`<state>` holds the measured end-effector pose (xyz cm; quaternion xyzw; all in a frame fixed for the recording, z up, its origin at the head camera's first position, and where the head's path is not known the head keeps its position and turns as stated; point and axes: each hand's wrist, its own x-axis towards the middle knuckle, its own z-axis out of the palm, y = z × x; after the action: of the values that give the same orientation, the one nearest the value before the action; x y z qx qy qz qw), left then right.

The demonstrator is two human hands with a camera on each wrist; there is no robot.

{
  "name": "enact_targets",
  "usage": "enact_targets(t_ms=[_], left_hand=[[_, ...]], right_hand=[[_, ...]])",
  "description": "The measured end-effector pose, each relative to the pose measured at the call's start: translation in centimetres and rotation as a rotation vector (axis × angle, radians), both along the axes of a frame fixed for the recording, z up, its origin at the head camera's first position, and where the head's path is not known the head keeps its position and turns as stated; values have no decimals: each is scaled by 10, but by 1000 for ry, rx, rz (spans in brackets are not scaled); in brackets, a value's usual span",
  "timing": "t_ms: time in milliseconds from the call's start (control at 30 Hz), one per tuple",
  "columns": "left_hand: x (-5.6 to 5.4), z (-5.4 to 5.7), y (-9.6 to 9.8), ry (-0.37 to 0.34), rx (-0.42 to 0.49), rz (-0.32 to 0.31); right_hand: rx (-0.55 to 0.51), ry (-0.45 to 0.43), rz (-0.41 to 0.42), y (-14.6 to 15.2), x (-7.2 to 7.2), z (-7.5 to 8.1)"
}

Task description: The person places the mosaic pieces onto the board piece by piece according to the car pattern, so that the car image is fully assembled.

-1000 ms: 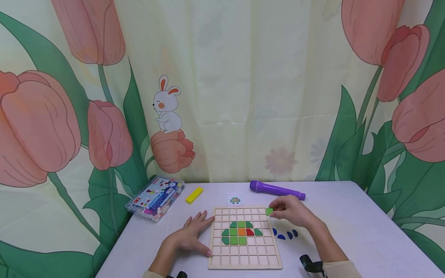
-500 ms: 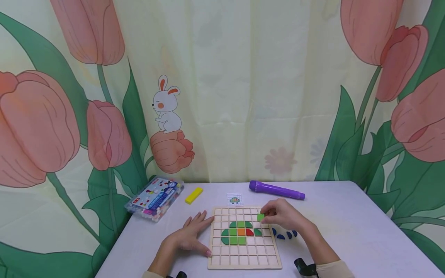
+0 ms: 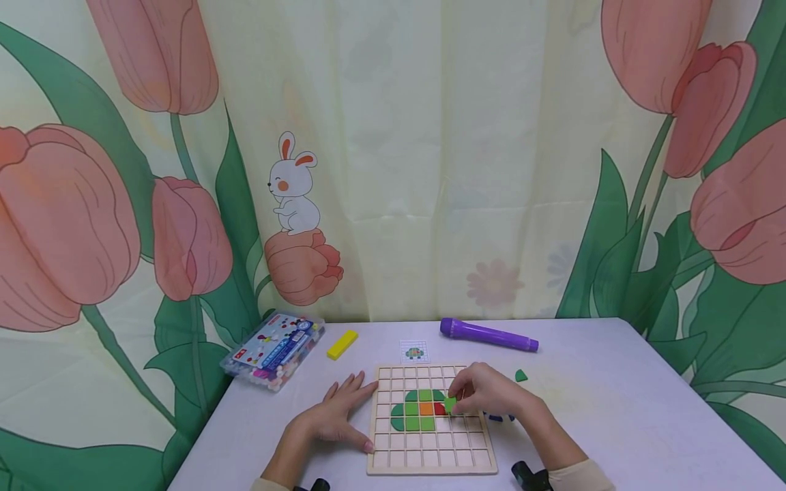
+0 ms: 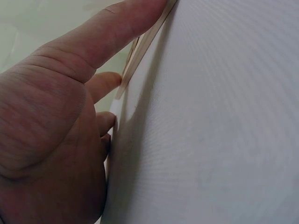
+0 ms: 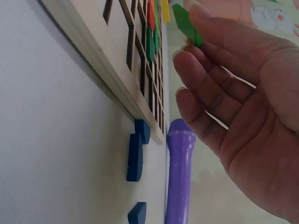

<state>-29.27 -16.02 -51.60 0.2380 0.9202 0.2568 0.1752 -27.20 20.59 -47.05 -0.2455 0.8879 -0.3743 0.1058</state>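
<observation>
A wooden grid board lies flat on the table, with green, orange and red tiles set in its middle cells. My right hand pinches a light green square tile between thumb and fingers, above the right part of the pattern. Under that hand the red tile is partly covered. My left hand has its fingers spread, with the thumb and index finger touching the board's left edge. In the left wrist view the thumb lies along the wooden edge.
Blue curved pieces lie right of the board, and a dark green piece lies behind the right wrist. At the back are a pattern card, a purple microphone-shaped stick, a yellow block and a clear lidded box.
My right hand has carried the light green tile left and toward me, from the board's far right corner to beside the pattern. A dark green piece behind that wrist has come into view. My left hand stays put.
</observation>
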Motion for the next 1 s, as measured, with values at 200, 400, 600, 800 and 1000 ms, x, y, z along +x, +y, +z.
enact_targets(t_ms=[200, 400, 600, 800, 1000], left_hand=[[1, 0, 0, 4, 0, -7], [-2, -3, 0, 0, -4, -2], [-2, -4, 0, 1, -9, -1], [-2, -3, 0, -2, -2, -2], [-2, -3, 0, -10, -3, 5]], right_hand=[[29, -46, 18, -6, 2, -3], [55, -87, 15, -11, 3, -5], [67, -79, 49, -13, 3, -5], [64, -86, 74, -14, 3, -6], [85, -74, 74, -18, 5, -7]])
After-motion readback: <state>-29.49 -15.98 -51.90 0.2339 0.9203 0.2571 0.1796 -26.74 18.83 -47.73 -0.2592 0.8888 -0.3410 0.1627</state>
